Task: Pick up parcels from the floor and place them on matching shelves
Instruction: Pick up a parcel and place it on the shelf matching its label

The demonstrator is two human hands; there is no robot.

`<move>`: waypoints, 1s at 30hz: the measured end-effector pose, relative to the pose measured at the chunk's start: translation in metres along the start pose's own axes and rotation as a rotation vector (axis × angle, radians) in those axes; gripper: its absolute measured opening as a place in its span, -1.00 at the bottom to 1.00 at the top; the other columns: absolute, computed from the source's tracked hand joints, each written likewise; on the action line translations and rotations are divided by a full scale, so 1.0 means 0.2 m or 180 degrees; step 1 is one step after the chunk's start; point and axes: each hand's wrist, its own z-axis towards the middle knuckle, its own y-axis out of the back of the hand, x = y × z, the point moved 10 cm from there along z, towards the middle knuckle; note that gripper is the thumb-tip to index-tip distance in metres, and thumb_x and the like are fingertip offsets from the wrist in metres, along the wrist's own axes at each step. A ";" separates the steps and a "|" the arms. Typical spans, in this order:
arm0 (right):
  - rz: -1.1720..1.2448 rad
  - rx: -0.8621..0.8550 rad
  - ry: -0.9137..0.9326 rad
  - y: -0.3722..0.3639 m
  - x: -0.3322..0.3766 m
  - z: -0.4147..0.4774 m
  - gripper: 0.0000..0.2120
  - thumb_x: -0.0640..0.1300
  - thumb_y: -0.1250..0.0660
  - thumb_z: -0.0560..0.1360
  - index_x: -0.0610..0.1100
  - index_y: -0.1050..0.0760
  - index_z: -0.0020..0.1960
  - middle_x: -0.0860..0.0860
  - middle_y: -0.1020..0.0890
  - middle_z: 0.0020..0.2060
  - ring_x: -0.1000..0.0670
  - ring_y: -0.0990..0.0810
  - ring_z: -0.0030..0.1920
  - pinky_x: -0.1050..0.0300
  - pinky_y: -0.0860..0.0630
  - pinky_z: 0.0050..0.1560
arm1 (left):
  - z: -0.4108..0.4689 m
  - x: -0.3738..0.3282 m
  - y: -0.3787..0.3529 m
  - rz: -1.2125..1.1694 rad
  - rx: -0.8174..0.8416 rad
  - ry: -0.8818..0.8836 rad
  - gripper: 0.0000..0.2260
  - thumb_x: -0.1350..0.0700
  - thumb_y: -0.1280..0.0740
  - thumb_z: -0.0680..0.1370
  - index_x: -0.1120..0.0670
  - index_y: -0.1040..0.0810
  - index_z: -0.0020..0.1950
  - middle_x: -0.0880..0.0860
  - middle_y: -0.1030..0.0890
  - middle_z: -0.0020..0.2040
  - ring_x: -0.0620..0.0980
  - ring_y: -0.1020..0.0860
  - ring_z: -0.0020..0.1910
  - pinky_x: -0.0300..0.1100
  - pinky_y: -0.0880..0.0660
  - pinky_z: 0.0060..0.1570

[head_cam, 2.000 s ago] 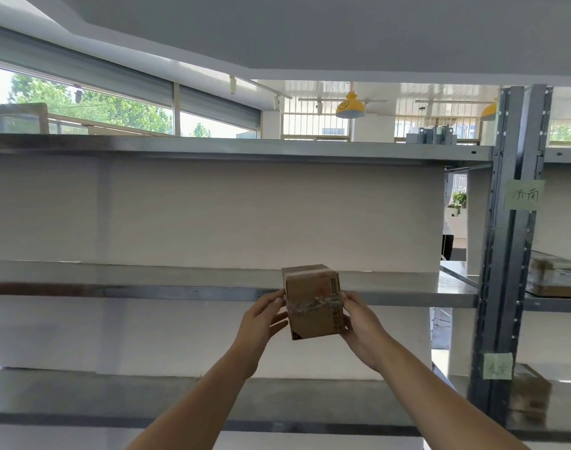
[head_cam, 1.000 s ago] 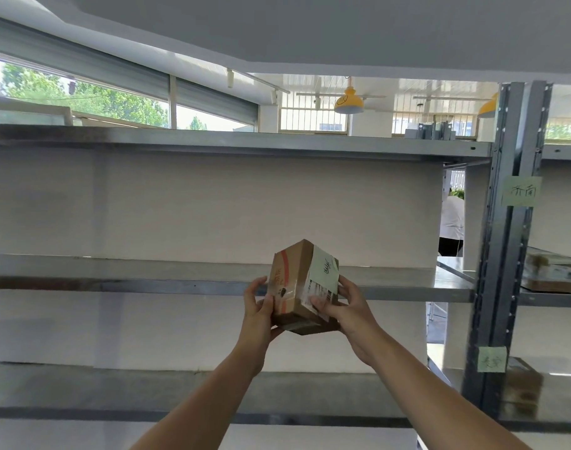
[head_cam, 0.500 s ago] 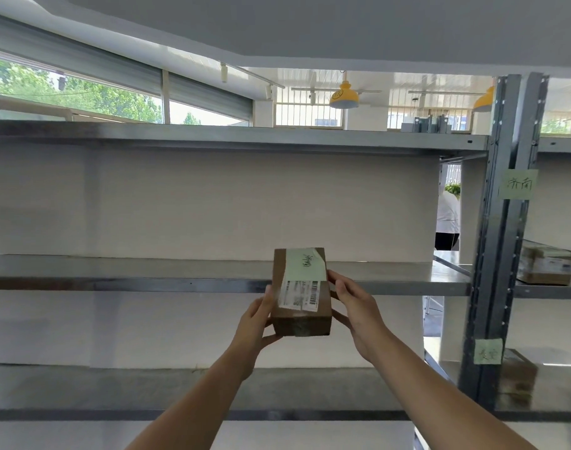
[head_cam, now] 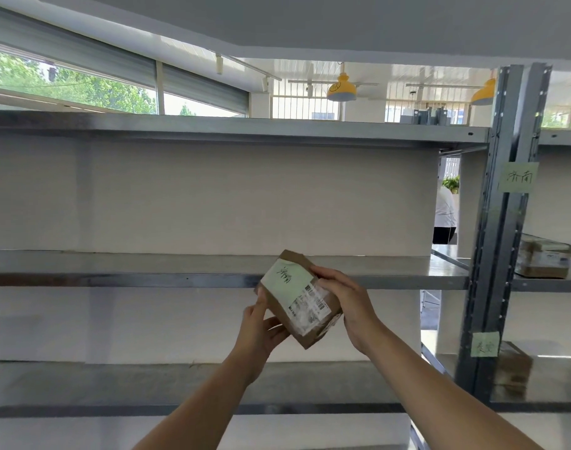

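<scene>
Both hands grip boxy cardboard parcel [head_cam: 298,298]

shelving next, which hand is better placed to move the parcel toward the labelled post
Probably right: the right hand grips the parcel on the side nearer the post; the left hand is farther.

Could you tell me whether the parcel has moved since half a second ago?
Yes. The parcel has turned, not travelled: its edges were square to the front edge of the middle shelf; now it is tilted, one corner up, across that same edge.
</scene>
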 end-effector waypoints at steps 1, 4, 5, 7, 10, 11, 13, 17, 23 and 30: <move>-0.0046 0.0069 0.0011 -0.02 0.01 0.00 -0.74 -0.28 -0.34 0.51 -0.04 -0.69 0.09 -0.01 -0.73 0.01 0.07 -0.68 -0.08 0.28 -0.55 -0.19 | 0.00 0.00 0.00 -0.0031 0.0003 -0.0027 -0.52 -0.21 -0.23 0.61 0.03 -0.29 0.41 0.31 -0.55 0.26 0.29 -0.65 0.14 0.13 -0.64 0.06; -0.0185 0.0164 0.0079 -0.03 0.02 0.00 -0.75 -0.28 -0.35 0.52 -0.06 -0.68 0.11 -0.02 -0.73 -0.01 0.12 -0.69 -0.16 0.33 -0.54 -0.25 | 0.00 -0.04 0.02 0.0040 -0.0028 -0.0200 -0.66 -0.16 -0.16 0.65 -0.17 -0.26 0.42 0.25 -0.53 0.26 0.29 -0.66 0.11 0.14 -0.65 0.03; -0.0209 0.0147 0.0098 -0.03 0.03 0.01 -0.75 -0.28 -0.36 0.52 -0.06 -0.67 0.12 -0.02 -0.73 -0.01 0.10 -0.68 -0.14 0.33 -0.54 -0.25 | 0.00 -0.04 0.02 0.0112 -0.0013 -0.0233 -0.70 -0.16 -0.13 0.67 -0.15 -0.31 0.38 0.25 -0.54 0.26 0.29 -0.66 0.11 0.13 -0.65 0.01; -0.0236 0.0008 0.0186 -0.01 0.04 0.01 -0.75 -0.28 -0.40 0.50 -0.07 -0.63 0.15 0.00 -0.71 -0.02 0.07 -0.68 -0.08 0.34 -0.55 -0.27 | 0.00 -0.06 0.03 0.0170 -0.0020 -0.0230 -0.78 -0.14 -0.09 0.69 -0.12 -0.39 0.26 0.29 -0.55 0.26 0.29 -0.65 0.13 0.10 -0.66 -0.01; -0.0289 -0.0410 0.0279 0.06 0.02 0.02 -0.65 -0.24 -0.48 0.45 -0.07 -0.54 0.20 0.04 -0.63 0.02 0.18 -0.64 -0.09 0.31 -0.58 -0.27 | 0.01 -0.06 0.05 -0.0066 -0.0110 -0.0139 -0.77 -0.11 -0.07 0.70 -0.06 -0.40 0.25 0.32 -0.56 0.26 0.26 -0.63 0.17 -0.01 -0.66 -0.04; -0.0294 -0.0538 0.0272 0.08 0.01 0.02 -0.62 -0.23 -0.50 0.43 -0.07 -0.52 0.22 0.02 -0.60 0.04 0.20 -0.62 -0.07 0.29 -0.59 -0.21 | 0.01 -0.06 0.06 -0.0185 -0.0169 -0.0112 -0.73 -0.10 -0.08 0.70 -0.01 -0.40 0.28 0.32 -0.56 0.27 0.25 -0.62 0.19 -0.05 -0.66 -0.08; -0.0270 -0.0730 0.0244 0.11 -0.02 0.02 -0.55 -0.20 -0.52 0.42 -0.09 -0.50 0.27 -0.03 -0.56 0.14 0.16 -0.58 0.04 0.24 -0.58 -0.07 | 0.02 -0.07 0.07 -0.0340 -0.0252 -0.0114 -0.73 -0.05 -0.11 0.70 0.09 -0.42 0.25 0.32 -0.55 0.28 0.26 -0.59 0.23 -0.08 -0.67 -0.15; -0.0161 -0.0814 0.0197 0.12 -0.02 0.02 -0.41 -0.16 -0.52 0.43 -0.16 -0.38 0.39 0.06 -0.56 0.06 0.19 -0.55 -0.09 0.40 -0.51 -0.24 | 0.01 -0.09 0.07 -0.0449 -0.0271 -0.0200 -0.83 0.04 -0.13 0.71 0.12 -0.41 0.16 0.27 -0.54 0.28 0.25 -0.59 0.24 -0.03 -0.69 -0.08; 0.0575 -0.0601 -0.0047 0.10 -0.12 0.07 -0.65 -0.01 -0.18 0.65 -0.20 -0.65 0.01 -0.07 -0.72 -0.12 -0.07 -0.63 0.01 0.07 -0.52 0.12 | 0.03 -0.06 0.08 -0.0357 -0.0257 -0.0245 -0.66 0.06 -0.16 0.63 0.17 -0.37 0.37 0.19 -0.59 0.28 0.25 -0.69 0.07 0.05 -0.64 0.06; 0.0390 -0.0052 -0.0017 0.11 -0.11 0.11 -0.61 -0.29 -0.07 0.67 -0.03 -0.47 0.39 0.06 -0.69 0.10 0.09 -0.62 0.15 0.16 -0.52 0.13 | 0.01 -0.11 0.06 -0.0343 -0.0161 -0.0206 -0.72 0.07 -0.21 0.67 0.08 -0.45 0.37 0.18 -0.53 0.30 0.23 -0.68 0.11 0.06 -0.62 0.14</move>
